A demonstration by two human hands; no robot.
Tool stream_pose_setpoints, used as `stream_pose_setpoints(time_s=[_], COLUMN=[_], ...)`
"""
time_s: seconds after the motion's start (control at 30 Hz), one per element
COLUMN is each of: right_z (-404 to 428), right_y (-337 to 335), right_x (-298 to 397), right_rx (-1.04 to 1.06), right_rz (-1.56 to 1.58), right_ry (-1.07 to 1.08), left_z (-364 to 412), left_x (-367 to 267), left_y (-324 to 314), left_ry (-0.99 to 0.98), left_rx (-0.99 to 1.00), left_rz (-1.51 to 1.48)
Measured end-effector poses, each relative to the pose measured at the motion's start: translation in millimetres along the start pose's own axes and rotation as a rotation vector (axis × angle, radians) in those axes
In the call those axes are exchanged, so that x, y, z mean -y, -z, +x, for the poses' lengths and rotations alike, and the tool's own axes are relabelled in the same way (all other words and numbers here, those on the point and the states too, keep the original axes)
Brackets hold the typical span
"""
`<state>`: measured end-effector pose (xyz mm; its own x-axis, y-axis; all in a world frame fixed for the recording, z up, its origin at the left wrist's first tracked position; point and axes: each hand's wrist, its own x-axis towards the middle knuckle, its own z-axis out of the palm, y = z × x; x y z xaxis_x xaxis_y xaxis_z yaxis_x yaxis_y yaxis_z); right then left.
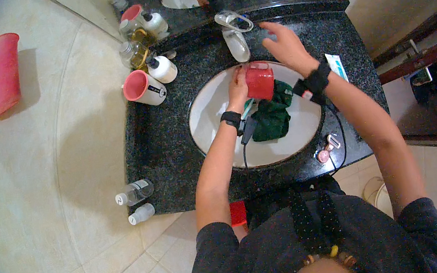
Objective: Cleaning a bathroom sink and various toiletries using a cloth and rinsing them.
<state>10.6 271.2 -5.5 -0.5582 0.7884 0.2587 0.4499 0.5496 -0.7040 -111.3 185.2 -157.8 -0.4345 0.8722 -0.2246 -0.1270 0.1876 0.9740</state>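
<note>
My left hand point(239, 88) grips a red plastic cup point(260, 81) beneath the spout of the faucet point(236, 42), over the white oval sink point(212, 124). To the right of the faucet lever, my right hand point(286, 45) is raised with its fingers apart, holding nothing. In the basin lies a dark green wet-looking cloth point(271, 121). A toothbrush point(247, 108) with a pale green handle shows beside the cloth, partly hidden by my left hand and the cup.
Left of the sink stand a white mug point(155, 93) with a pink inside, a pump bottle point(164, 69) and a bottle of yellow liquid point(134, 55). A toothpaste tube point(336, 67) and a pink razor point(333, 141) lie right. Two small bottles point(139, 192) point(142, 214) rest at the counter's left edge.
</note>
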Motion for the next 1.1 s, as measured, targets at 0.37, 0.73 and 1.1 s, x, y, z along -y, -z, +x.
stream_pose_setpoints(time_s=[0.37,0.73,1.1], right_z=[-65.0,-76.8,-64.2], right_y=[-75.1,-72.8,-64.6], right_x=[-48.6,-37.5,-37.5], right_rx=[0.255,0.390,0.176], right_rz=[0.561,0.867,1.290], right_ry=[-0.541,-0.451,-0.679], left_z=[-20.5,-3.8,-29.1], left_x=[-25.6,2.9,-28.7], left_y=[5.8,25.1,6.8], left_ry=[0.438,0.453,-0.048], left_rx=[0.233,0.179,0.031], left_rz=[-0.585,-0.782,-0.211])
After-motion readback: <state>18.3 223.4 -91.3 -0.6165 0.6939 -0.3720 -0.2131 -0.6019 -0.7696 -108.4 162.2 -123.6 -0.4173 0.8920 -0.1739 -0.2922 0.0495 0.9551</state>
